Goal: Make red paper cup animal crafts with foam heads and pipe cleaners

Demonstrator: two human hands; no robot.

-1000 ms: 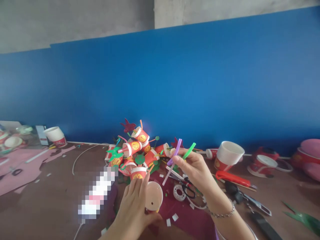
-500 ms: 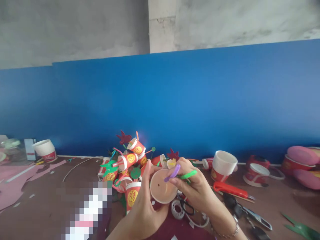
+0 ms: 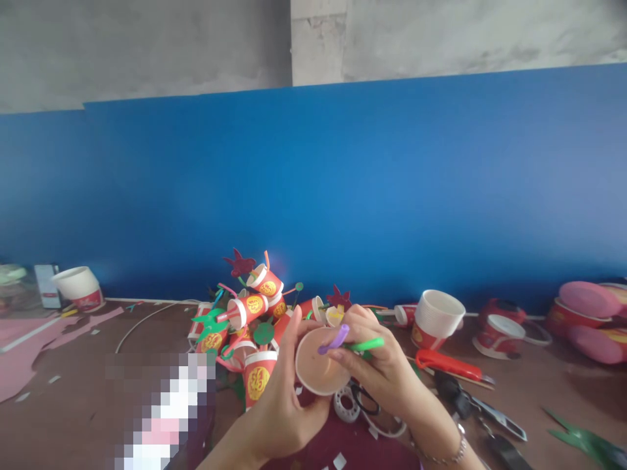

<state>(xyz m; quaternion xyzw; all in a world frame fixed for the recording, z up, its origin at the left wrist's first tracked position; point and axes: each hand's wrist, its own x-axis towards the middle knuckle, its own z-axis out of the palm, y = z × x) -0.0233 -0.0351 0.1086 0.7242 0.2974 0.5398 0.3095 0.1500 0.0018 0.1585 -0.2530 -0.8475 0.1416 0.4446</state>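
Observation:
A paper cup is tilted so its inside faces me, with a small dark spot on its bottom. My left hand is wrapped round the cup's left side and underside. My right hand pinches a purple straw and a green straw at the cup's right rim; the purple straw's lower end is over the opening. Behind my left hand lies a pile of red and white cups with straws and cut-out shapes.
Stacked white cups, an orange-red cutter, keys and green scissors lie right. A tape roll is below my hands. Pink sheets and another cup stack are left. A blue panel stands behind.
The view has shifted slightly. The cup is tilted a little differently in my left hand, and the purple straw's lower end has moved slightly left over the opening.

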